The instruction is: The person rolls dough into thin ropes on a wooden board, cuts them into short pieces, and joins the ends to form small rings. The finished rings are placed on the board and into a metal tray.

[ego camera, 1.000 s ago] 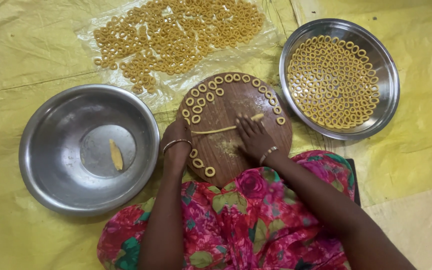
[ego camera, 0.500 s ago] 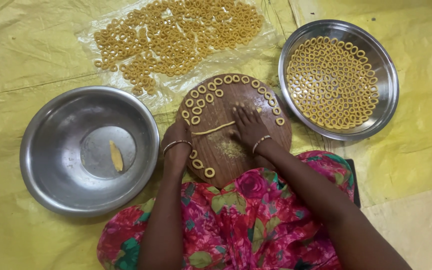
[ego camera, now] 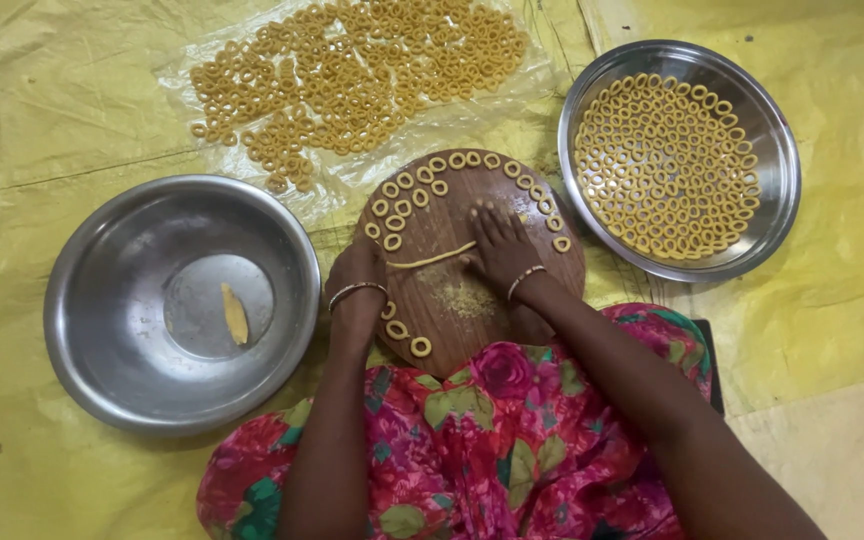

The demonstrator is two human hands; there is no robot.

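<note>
From the camera on my head, looking straight down, a thin rope of yellow dough (ego camera: 434,258) lay on the round wooden board (ego camera: 432,310) in front of my lap, its long axis running from my left hand (ego camera: 357,290) slightly up toward my right hand (ego camera: 500,245). My right hand was flat, fingers spread and pressed palm-down on the rope's far end; my left hand was curled loosely at its near end, though I could not tell whether those fingers pinched it. Both hands touched the rope, neither closer than the other. Small dough rings (ego camera: 452,165) lined the board's rim beyond my fingertips, and crumbs (ego camera: 464,298) sat just beside my right wrist. Well left of my left hand stood a steel bowl (ego camera: 102,340) holding one lump of dough (ego camera: 235,313); right of my right hand, a steel plate (ego camera: 782,180) full of rings. Farther ahead, loose rings (ego camera: 352,70) covered clear plastic on a yellow sheet (ego camera: 42,120).
</note>
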